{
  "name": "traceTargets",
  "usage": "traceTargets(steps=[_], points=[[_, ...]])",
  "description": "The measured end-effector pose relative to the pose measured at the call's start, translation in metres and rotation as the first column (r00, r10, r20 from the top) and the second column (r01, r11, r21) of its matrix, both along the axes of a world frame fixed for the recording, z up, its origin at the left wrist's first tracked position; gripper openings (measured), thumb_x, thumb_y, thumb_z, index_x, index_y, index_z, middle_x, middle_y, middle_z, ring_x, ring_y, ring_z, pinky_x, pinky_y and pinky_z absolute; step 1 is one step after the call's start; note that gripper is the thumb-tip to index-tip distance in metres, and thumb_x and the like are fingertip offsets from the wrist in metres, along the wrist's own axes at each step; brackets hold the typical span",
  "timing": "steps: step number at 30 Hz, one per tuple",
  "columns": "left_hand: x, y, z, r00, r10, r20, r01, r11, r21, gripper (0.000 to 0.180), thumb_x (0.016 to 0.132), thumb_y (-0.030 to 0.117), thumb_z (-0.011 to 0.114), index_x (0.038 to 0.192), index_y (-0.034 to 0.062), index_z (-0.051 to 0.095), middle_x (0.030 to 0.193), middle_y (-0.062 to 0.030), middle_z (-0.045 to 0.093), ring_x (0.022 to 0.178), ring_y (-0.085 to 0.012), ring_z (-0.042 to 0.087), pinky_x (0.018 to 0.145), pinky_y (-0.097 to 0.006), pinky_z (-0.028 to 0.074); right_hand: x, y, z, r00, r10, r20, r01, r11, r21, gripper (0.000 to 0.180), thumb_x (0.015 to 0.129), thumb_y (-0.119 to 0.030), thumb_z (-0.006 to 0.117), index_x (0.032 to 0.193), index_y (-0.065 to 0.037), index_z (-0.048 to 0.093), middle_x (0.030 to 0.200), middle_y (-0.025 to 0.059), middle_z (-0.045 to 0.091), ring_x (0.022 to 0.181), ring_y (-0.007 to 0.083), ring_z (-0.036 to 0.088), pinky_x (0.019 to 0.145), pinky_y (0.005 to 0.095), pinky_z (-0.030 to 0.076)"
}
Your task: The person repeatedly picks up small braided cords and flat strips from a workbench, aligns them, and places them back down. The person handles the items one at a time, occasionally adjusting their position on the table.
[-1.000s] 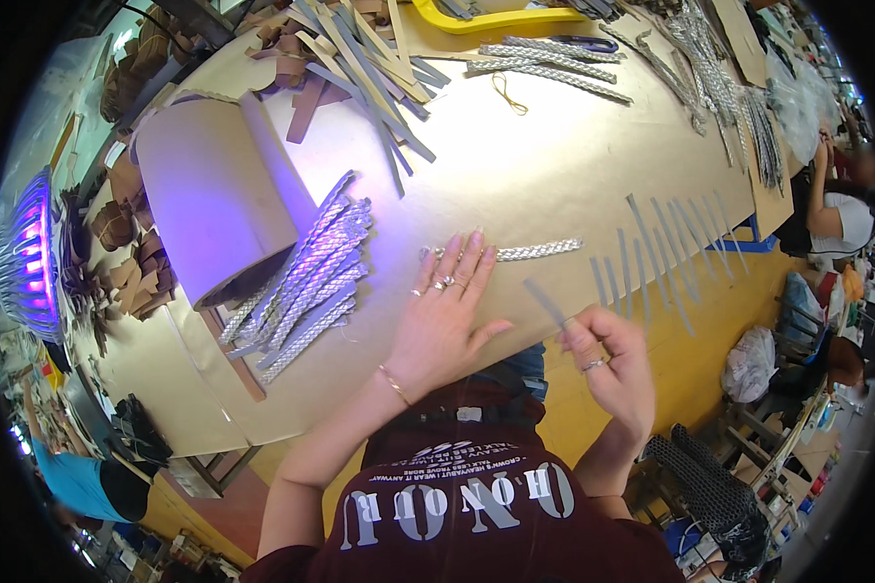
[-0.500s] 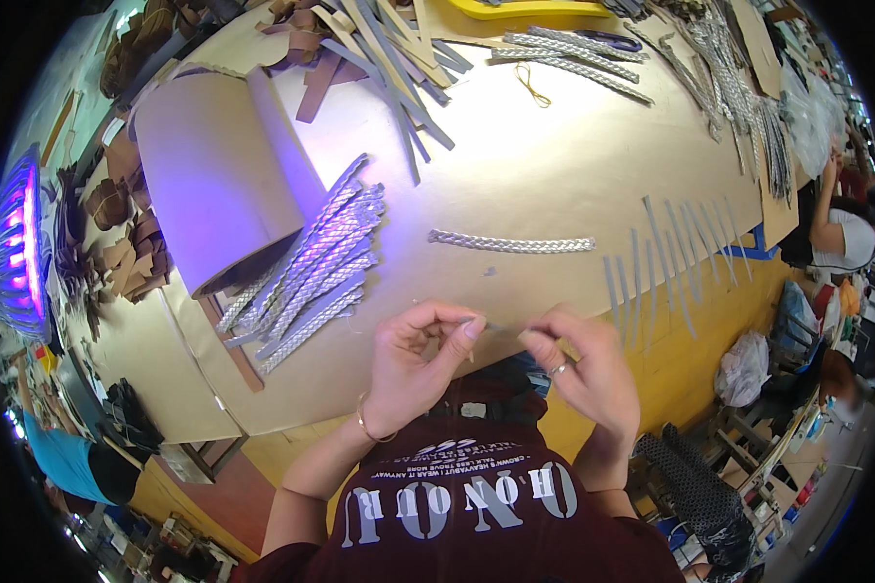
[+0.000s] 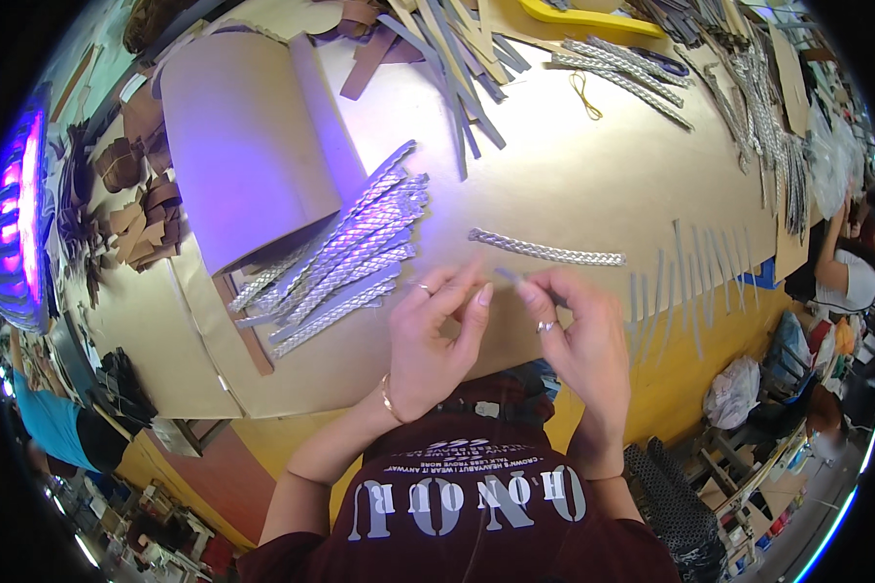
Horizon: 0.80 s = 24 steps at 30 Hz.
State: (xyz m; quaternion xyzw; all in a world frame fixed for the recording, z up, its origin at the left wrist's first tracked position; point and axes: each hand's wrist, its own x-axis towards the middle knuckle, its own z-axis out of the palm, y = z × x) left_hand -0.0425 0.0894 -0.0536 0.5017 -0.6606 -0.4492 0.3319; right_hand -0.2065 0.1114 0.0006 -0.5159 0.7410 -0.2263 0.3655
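Observation:
My left hand (image 3: 437, 335) is over the near edge of the table, its thumb brought against curled fingers. The fingertips are blurred, and anything between them is hidden. Facing it, my right hand (image 3: 583, 335) pinches with thumb and forefinger at a small grey strip piece (image 3: 507, 276). The fingertips of both hands are close together but apart. Just beyond them a single silvery braided strip (image 3: 546, 248) lies on the brown paper covering (image 3: 428, 374). Left of my left hand is a pile of similar braided strips (image 3: 345, 248).
A large paper roll (image 3: 248, 146) stands at the left. Thin grey strips (image 3: 695, 277) hang over the table edge at right. Loose flat strips (image 3: 452, 73), more braids (image 3: 627, 78) and a yellow tool (image 3: 593, 19) lie at the far side. Brown scraps (image 3: 146, 219) are farther left.
The view has shifted, so the table's things appear farther right. Both hands have moved up toward the single braid, and a grey piece now shows at my right fingertips.

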Motion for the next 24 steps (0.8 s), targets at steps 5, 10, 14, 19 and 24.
traceTargets(steps=[5, 10, 14, 19, 24], points=[[0.006, -0.006, -0.01, 0.88, 0.029, 0.475, 0.157, 0.924, -0.349, 0.04, 0.08, 0.007, 0.07, 0.12, 0.0075, 0.069, 0.102, -0.0065, 0.058, 0.083, -0.0233, 0.057, 0.073, -0.035, 0.046, 0.003, -0.026, -0.027, 0.994, 0.075, -0.077, -0.08, 0.995, -0.059, 0.021, 0.093, -0.017, 0.064, 0.089, 0.003, 0.068, 0.072, 0.0174, 0.064, 0.066, 0.0308, 0.063, 0.064, 0.0389, 0.048], [-0.001, -0.007, -0.02, 0.823, 0.039, 0.566, 0.205, 0.91, -0.361, 0.043, 0.081, 0.011, 0.07, 0.124, 0.0078, 0.066, 0.106, -0.0068, 0.057, 0.092, -0.0263, 0.055, 0.079, -0.04, 0.043, 0.008, -0.036, -0.034, 0.992, 0.073, -0.102, -0.068, 0.997, 0.047, 0.025, 0.095, -0.022, 0.058, 0.088, 0.0, 0.068, 0.081, 0.0178, 0.066, 0.075, 0.0389, 0.064, 0.07, 0.0471, 0.048], [-0.003, -0.005, -0.023, 0.815, 0.05, 0.577, 0.207, 0.906, -0.37, 0.043, 0.081, 0.012, 0.071, 0.124, 0.0077, 0.066, 0.106, -0.0061, 0.057, 0.092, -0.0252, 0.055, 0.079, -0.039, 0.043, 0.009, -0.036, -0.033, 0.988, 0.08, -0.13, -0.073, 0.996, 0.061, 0.024, 0.094, -0.021, 0.059, 0.087, 0.0, 0.069, 0.081, 0.0183, 0.066, 0.075, 0.039, 0.064, 0.07, 0.0471, 0.048], [-0.003, -0.004, -0.022, 0.807, 0.041, 0.59, 0.214, 0.91, -0.356, 0.044, 0.082, 0.013, 0.071, 0.125, 0.0073, 0.065, 0.107, -0.006, 0.057, 0.093, -0.0249, 0.055, 0.079, -0.038, 0.042, 0.011, -0.037, -0.037, 0.983, 0.069, -0.168, -0.069, 0.998, 0.001, 0.02, 0.093, -0.018, 0.062, 0.085, 0.0, 0.068, 0.07, 0.0156, 0.062, 0.062, 0.0322, 0.06, 0.061, 0.041, 0.045], [-0.004, -0.004, -0.022, 0.82, 0.049, 0.571, 0.2, 0.91, -0.364, 0.046, 0.081, 0.013, 0.073, 0.126, 0.0076, 0.065, 0.107, -0.006, 0.057, 0.093, -0.0251, 0.054, 0.08, -0.039, 0.042, 0.011, -0.036, -0.038, 0.979, 0.065, -0.195, -0.064, 0.998, 0.01, 0.021, 0.093, -0.019, 0.062, 0.085, -0.001, 0.068, 0.07, 0.0157, 0.062, 0.062, 0.0325, 0.06, 0.061, 0.0413, 0.045]])
